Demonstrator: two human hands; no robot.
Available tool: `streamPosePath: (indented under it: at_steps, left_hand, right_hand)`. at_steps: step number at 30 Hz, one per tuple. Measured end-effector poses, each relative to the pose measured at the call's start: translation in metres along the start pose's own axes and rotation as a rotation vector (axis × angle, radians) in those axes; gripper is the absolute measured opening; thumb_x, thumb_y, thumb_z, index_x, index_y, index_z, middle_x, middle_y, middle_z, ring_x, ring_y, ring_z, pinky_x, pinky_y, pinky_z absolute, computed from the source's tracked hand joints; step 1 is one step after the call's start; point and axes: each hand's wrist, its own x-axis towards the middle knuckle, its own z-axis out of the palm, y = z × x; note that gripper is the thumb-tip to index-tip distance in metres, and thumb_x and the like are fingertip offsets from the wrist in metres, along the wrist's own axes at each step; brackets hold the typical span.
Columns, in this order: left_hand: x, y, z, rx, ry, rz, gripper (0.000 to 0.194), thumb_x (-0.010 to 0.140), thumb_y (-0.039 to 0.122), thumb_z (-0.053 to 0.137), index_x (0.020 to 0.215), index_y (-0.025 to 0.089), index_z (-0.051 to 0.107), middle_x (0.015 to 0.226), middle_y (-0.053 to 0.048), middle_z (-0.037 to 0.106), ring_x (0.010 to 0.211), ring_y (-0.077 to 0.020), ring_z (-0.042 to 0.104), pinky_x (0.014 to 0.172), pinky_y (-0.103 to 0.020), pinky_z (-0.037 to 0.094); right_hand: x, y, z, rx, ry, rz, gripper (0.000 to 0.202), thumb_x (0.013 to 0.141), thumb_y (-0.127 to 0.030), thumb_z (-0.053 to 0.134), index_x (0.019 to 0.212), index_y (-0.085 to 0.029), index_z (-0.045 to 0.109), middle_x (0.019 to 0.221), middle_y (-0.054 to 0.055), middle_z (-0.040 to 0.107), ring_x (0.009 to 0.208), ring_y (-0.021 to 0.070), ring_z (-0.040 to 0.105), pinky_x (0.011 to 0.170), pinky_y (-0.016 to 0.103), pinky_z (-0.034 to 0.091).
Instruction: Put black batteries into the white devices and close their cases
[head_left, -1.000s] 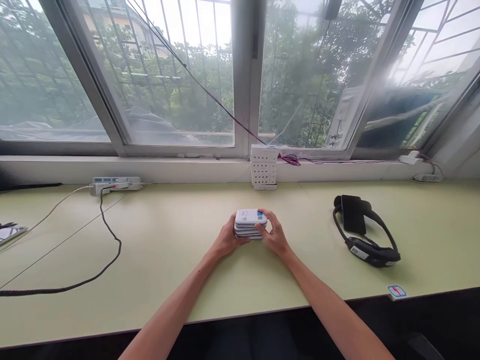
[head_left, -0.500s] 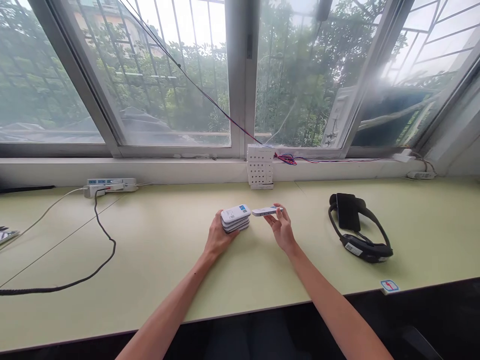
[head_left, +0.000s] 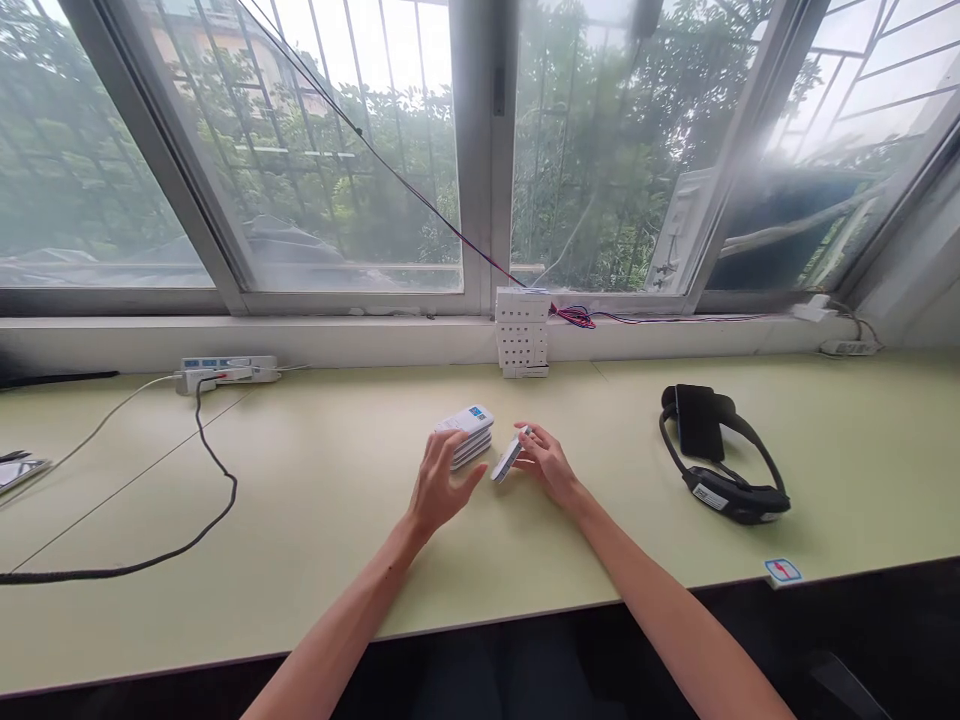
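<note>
A stack of several white rounded devices (head_left: 472, 440) rests on the pale green table (head_left: 315, 500), the top one bearing a blue label. My left hand (head_left: 441, 485) is at the near left side of the stack, thumb spread away from the fingers, which partly cover the stack's left end. Just right of the stack, my right hand (head_left: 551, 465) grips one more white device (head_left: 510, 456) between thumb and fingers. That device is tilted, its lower end down near the table and its edge facing me.
A black headset (head_left: 731, 495) with a black phone (head_left: 699, 422) lies to the right. White stacked boxes (head_left: 522, 335) stand by the window sill. A power strip (head_left: 229, 370) and a black cable (head_left: 229, 500) are at the left.
My left hand has loosened from the stack and its thumb has swung out. The device in my right hand has moved left and down and turned from nearly level to steeply tilted.
</note>
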Motion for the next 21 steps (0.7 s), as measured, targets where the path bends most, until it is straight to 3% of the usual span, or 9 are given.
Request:
streamPosePath:
  at_steps: [1, 3, 7, 12, 21]
  left_hand:
    - [-0.002, 0.003, 0.002, -0.038, -0.107, 0.042, 0.027, 0.089, 0.036, 0.056, 0.113, 0.022, 0.056, 0.103, -0.009, 0.060, 0.097, -0.0223, 0.059, 0.084, -0.035, 0.049]
    - [-0.005, 0.008, 0.007, -0.058, -0.262, 0.069, 0.021, 0.091, 0.038, 0.053, 0.100, 0.021, 0.061, 0.087, -0.006, 0.061, 0.078, -0.0178, 0.059, 0.071, -0.030, 0.048]
    - [-0.006, 0.016, 0.012, -0.111, -0.376, -0.057, 0.029, 0.093, 0.041, 0.047, 0.108, 0.021, 0.062, 0.083, -0.004, 0.062, 0.060, -0.0118, 0.052, 0.060, -0.026, 0.045]
    - [-0.003, 0.026, 0.008, -0.232, -0.455, -0.160, 0.039, 0.096, 0.044, 0.040, 0.122, 0.021, 0.058, 0.086, -0.004, 0.065, 0.057, -0.0102, 0.051, 0.061, -0.025, 0.045]
    - [-0.005, 0.027, 0.012, -0.273, -0.443, -0.133, 0.038, 0.099, 0.037, 0.031, 0.128, 0.019, 0.050, 0.080, -0.004, 0.065, 0.068, -0.0153, 0.057, 0.071, -0.028, 0.045]
  right_hand:
    - [-0.001, 0.000, 0.001, -0.009, -0.010, 0.002, 0.039, 0.079, -0.047, 0.068, 0.110, -0.024, 0.064, 0.085, 0.001, 0.056, 0.077, 0.0165, 0.063, 0.082, 0.040, 0.056]
    - [-0.002, 0.000, 0.003, -0.025, -0.029, 0.011, 0.041, 0.079, -0.046, 0.070, 0.112, -0.023, 0.064, 0.085, 0.001, 0.057, 0.078, 0.0166, 0.064, 0.081, 0.039, 0.056]
    - [-0.004, 0.000, 0.006, -0.058, -0.070, 0.018, 0.045, 0.077, -0.045, 0.072, 0.116, -0.024, 0.065, 0.086, 0.002, 0.060, 0.081, 0.0185, 0.066, 0.080, 0.038, 0.057]
    - [-0.004, 0.001, 0.002, -0.055, -0.079, 0.029, 0.048, 0.077, -0.044, 0.072, 0.119, -0.021, 0.065, 0.091, 0.004, 0.063, 0.083, 0.0193, 0.066, 0.081, 0.040, 0.058]
    - [-0.001, 0.004, -0.002, -0.038, -0.065, 0.038, 0.050, 0.077, -0.043, 0.072, 0.120, -0.019, 0.064, 0.088, 0.003, 0.064, 0.082, 0.0194, 0.066, 0.082, 0.043, 0.058]
